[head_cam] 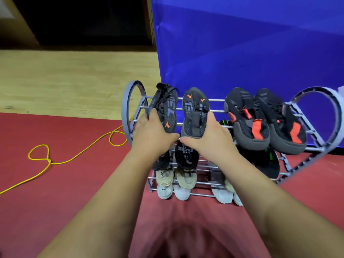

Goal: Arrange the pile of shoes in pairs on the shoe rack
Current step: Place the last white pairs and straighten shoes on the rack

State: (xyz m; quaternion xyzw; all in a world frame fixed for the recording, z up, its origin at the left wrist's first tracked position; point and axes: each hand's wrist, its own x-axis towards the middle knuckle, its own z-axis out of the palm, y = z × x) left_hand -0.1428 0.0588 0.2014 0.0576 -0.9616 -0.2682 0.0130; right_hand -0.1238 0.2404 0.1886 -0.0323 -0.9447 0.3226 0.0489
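On the top tier of the shoe rack, toward its left end, we held two black trainers with orange marks, one in each hand. Our left hand gripped the left trainer, fingers wrapped round its side; that shoe was tipped up on its edge, not flat on the bars. Our right hand grasped the right trainer at the heel, fingers curled over its far side, and this one lay more squarely across the bars, toe pointing away. The two shoes were close together but apart (they looked a true match, both bearing the same grey lettering).

Much of the sorting appeared done. Beside us on the same tier, a black-and-red pair sat side by side. Below, partly hidden by our hands, were black knit shoes, with a dark shoe with green marks further right. On the lowest tier stood a beige pair at the left and white shoes at the right.

No loose pile showed on the red floor, so we judged the task nearly finished: the tilted trainer needed laying flat next to its mate, then both letting go. Whether shoes remained beyond the frame, we could not tell.
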